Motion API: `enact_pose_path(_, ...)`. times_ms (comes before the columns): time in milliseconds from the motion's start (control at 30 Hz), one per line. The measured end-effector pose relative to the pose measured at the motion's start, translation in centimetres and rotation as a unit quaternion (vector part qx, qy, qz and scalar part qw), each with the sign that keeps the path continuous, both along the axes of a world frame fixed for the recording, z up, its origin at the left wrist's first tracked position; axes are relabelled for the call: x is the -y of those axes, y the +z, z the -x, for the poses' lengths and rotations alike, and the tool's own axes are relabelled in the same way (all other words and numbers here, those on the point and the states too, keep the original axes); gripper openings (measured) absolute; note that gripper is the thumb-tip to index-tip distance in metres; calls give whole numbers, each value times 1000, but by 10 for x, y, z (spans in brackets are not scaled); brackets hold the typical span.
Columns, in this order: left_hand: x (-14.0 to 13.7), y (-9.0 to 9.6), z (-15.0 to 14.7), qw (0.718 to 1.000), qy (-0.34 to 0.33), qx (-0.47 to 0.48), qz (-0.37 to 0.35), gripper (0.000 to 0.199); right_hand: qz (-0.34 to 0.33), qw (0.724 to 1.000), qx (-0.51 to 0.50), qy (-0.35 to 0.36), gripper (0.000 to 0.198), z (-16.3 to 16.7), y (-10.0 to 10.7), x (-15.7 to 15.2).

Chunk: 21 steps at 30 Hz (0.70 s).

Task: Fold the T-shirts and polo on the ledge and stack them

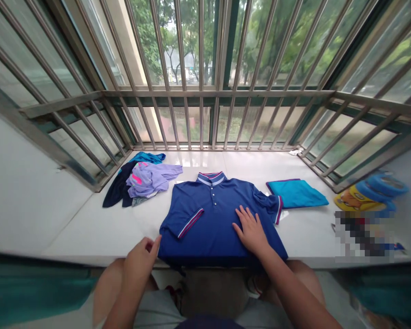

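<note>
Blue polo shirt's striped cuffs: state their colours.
Striped cuffs: red and white, clearest in the head view.

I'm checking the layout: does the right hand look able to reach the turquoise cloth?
Probably yes: only the blue shirt's sleeve lies between the right hand and the turquoise cloth.

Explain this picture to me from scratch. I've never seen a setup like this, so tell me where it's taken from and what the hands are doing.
There is no machine here: these are a person's own bare hands. The single picture comes from a camera worn on their head, looking forward and down.

On a white ledge by a barred window lies a dark blue polo shirt, collar away from the person. The right hand rests flat on it; the left hand's fingertips are at its side edge, though whether they pinch the cloth is hard to tell.

To the left is a pile of clothes; to the right, a folded teal cloth.
</note>
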<state>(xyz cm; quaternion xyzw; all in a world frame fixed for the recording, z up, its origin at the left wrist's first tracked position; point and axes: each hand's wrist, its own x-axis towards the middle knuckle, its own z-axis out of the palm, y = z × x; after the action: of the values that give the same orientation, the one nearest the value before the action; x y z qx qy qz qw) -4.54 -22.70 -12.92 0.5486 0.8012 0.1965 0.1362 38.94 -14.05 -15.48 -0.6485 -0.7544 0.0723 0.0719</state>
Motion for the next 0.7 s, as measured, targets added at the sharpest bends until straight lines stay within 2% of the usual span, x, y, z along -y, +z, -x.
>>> enact_pose_path(67,26,-4,1,997,1,11,72,51,-6,1000,3,-4,65,0,-5,1)
enact_pose_path(100,36,-7,0,996,-1,24,82,49,-8,1000,5,-6,65,1,-6,1)
enact_pose_path(200,51,-17,-10,998,2,49,49,40,-10,1000,9,-9,65,4,-6,0)
enact_pose_path(333,52,-22,-28,1000,5,4,25,34,-7,1000,15,-10,65,4,-3,-1)
enact_pose_path(467,52,-19,-37,995,-15,-56,79,26,-6,1000,17,-11,65,4,-2,0)
enact_pose_path(567,53,-17,-40,988,-28,-108,108,30,-7,1000,18,-13,65,5,-3,0)
enact_pose_path(700,52,-18,-43,988,-31,-101,113,32,-6,1000,19,-10,66,5,-3,-1)
